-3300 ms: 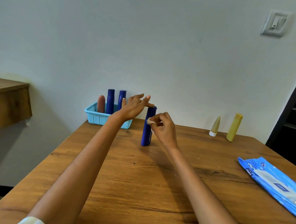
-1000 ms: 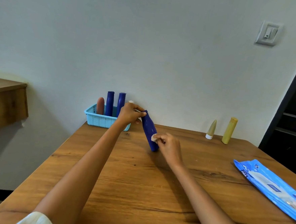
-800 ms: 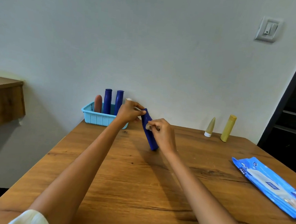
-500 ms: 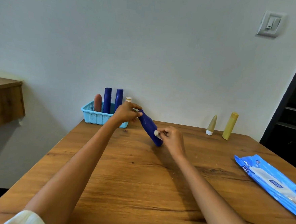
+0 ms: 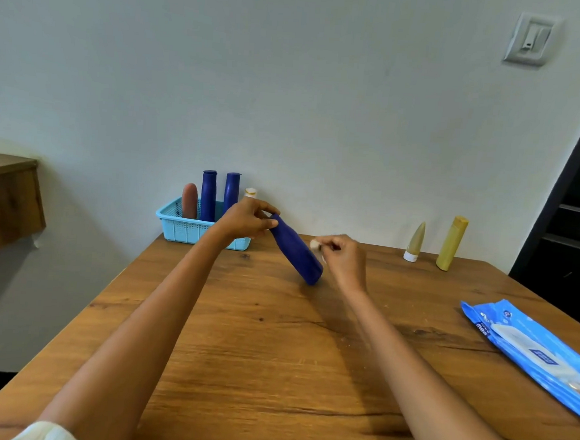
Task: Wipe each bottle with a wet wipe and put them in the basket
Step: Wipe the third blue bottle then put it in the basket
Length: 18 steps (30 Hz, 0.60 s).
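The blue bottle, upright 3.3 s ago, now leans at frame centre, base on the counter. The left hand pinches its cap; the right hand pinches a wet wipe just off its side: wiping seems nearly finished. The basket, centre-left, holds 3 bottles; 2 wait at right.

The wooden worktop in front of me is carrying a light blue basket at its far left corner, a small cone-shaped tube and a yellow bottle standing by the wall, a blue wipes pack lying at its right edge, and the bottom end of a tilted dark blue bottle.
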Each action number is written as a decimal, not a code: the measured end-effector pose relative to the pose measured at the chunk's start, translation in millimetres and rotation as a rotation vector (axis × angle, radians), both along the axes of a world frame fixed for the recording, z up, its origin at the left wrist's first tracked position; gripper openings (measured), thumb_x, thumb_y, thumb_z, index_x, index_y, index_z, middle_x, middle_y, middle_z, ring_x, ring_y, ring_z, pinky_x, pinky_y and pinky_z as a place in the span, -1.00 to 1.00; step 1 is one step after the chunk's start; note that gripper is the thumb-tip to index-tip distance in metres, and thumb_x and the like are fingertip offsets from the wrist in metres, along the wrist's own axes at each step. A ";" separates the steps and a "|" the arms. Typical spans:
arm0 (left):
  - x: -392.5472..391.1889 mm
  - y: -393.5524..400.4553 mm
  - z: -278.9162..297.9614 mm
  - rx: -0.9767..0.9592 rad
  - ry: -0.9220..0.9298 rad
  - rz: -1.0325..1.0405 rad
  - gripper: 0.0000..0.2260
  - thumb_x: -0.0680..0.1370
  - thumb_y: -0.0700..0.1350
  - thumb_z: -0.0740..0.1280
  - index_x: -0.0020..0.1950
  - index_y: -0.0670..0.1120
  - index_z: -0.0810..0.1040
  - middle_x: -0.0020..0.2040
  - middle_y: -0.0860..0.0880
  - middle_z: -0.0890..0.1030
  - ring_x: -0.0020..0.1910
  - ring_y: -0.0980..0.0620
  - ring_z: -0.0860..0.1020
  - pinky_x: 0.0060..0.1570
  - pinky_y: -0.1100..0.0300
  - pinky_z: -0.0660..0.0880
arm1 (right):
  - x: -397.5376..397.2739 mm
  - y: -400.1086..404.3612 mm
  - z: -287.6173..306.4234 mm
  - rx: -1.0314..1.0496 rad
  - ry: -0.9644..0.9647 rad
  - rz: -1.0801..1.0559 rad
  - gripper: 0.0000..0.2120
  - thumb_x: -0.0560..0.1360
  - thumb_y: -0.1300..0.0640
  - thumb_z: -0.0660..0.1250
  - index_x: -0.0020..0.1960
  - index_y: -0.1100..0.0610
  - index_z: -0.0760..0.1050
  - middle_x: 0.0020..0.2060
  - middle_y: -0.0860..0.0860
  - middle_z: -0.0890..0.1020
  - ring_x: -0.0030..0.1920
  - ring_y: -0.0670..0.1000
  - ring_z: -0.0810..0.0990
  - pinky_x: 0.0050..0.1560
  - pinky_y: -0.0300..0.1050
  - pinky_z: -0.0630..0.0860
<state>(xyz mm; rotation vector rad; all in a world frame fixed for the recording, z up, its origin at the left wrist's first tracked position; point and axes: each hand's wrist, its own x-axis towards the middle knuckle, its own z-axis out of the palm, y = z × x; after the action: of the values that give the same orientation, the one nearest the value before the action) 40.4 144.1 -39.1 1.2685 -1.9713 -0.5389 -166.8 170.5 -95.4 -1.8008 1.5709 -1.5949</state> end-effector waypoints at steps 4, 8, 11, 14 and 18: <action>-2.9 1.2 2.1 -0.053 -0.028 -0.022 -0.71 0.55 -0.21 0.31 0.27 -0.20 0.50 0.09 -0.18 0.61 -0.02 0.02 0.56 0.07 0.08 0.54 | 29.7 -2.3 25.2 -0.157 -0.035 0.048 -0.80 0.52 0.28 0.29 0.10 0.17 0.61 0.06 0.02 0.64 0.03 -0.13 0.55 -0.01 -0.44 0.45; -4.1 3.0 4.5 -0.071 -0.043 -0.033 -0.70 0.54 -0.21 0.32 0.26 -0.20 0.50 0.11 -0.18 0.61 0.07 -0.04 0.57 0.11 0.03 0.54 | 37.7 0.4 6.7 -0.182 0.230 0.091 -0.70 0.55 0.29 0.23 0.23 0.09 0.55 0.16 0.00 0.61 0.15 -0.07 0.51 0.10 -0.18 0.50; -1.6 3.5 3.9 -0.071 -0.046 -0.036 -0.70 0.54 -0.22 0.32 0.26 -0.21 0.50 0.11 -0.19 0.61 0.04 -0.03 0.58 0.08 0.06 0.54 | 23.1 1.4 -12.1 -0.091 0.251 -0.032 -0.68 0.58 0.24 0.21 0.28 0.02 0.51 0.15 -0.03 0.61 0.14 -0.04 0.52 0.03 -0.13 0.53; -1.7 3.0 2.9 -0.075 -0.043 -0.034 -0.70 0.53 -0.22 0.32 0.26 -0.21 0.50 0.11 -0.19 0.61 0.02 -0.02 0.57 0.05 0.07 0.55 | 15.1 1.2 -13.2 0.082 0.177 -0.089 -0.71 0.58 0.18 0.21 0.28 0.04 0.51 0.15 -0.01 0.61 0.10 -0.03 0.56 -0.08 -0.21 0.48; -7.2 3.5 4.7 -0.087 -0.044 -0.031 -0.70 0.53 -0.20 0.34 0.26 -0.18 0.50 0.10 -0.16 0.61 0.04 0.00 0.57 0.09 0.05 0.54 | 31.9 1.4 9.8 0.031 0.035 0.019 -0.70 0.57 0.14 0.23 0.28 0.09 0.51 0.20 0.00 0.59 0.17 -0.03 0.54 0.04 -0.19 0.50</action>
<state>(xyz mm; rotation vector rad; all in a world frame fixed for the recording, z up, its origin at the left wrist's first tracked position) 33.2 147.5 -34.4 1.2069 -2.0317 -0.4389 -134.9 171.9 -85.6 -1.8318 1.5802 -1.5305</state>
